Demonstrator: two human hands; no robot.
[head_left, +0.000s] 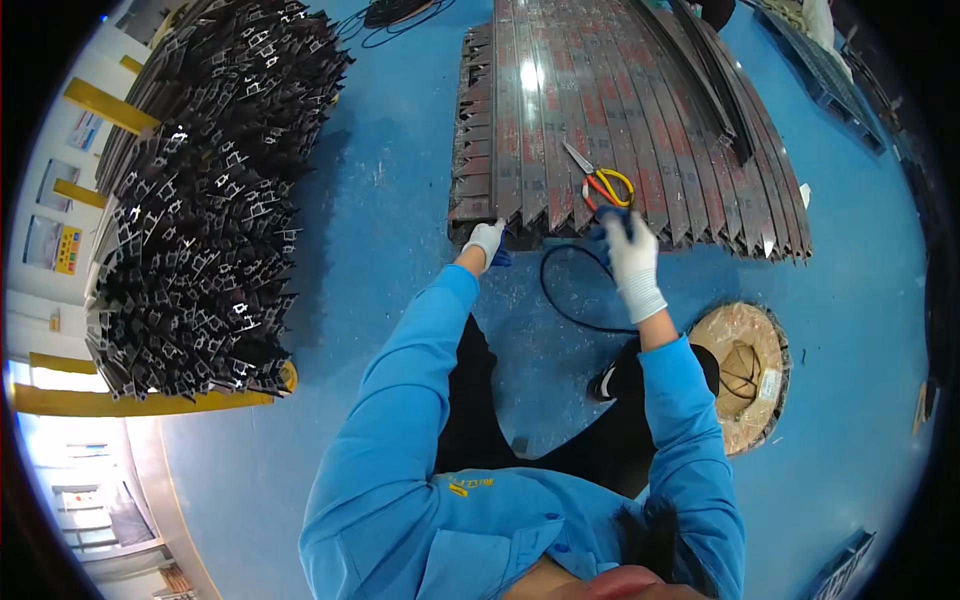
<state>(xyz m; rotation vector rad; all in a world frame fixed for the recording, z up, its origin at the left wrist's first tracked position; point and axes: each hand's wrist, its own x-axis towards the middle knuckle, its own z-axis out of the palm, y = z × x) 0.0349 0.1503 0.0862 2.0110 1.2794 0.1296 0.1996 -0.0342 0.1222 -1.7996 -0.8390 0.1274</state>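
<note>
A stack of long dark metal profiles (pixel 560 110) with red marks and mitred ends lies before me. My left hand (pixel 487 243), in a white glove with a blue palm, grips a profile end at the stack's near left corner; its fingertips are partly hidden. My right hand (pixel 632 262), gloved the same way, hovers at the near edge, its fingers smeared by motion. Just beyond it, scissors (pixel 606 188) with yellow and red-orange handles rest on the profiles, blades pointing away to the left. A black cord (pixel 545 290) loops over the floor beneath my right hand.
A tall pile of dark profiles (pixel 210 220) stands on a yellow rack (pixel 150 404) at left. On the floor by my right knee lies a round wrapped coil (pixel 765 400). Loose long strips (pixel 715 80) lie on the stack's right side. A blue pallet (pixel 820 75) is far right.
</note>
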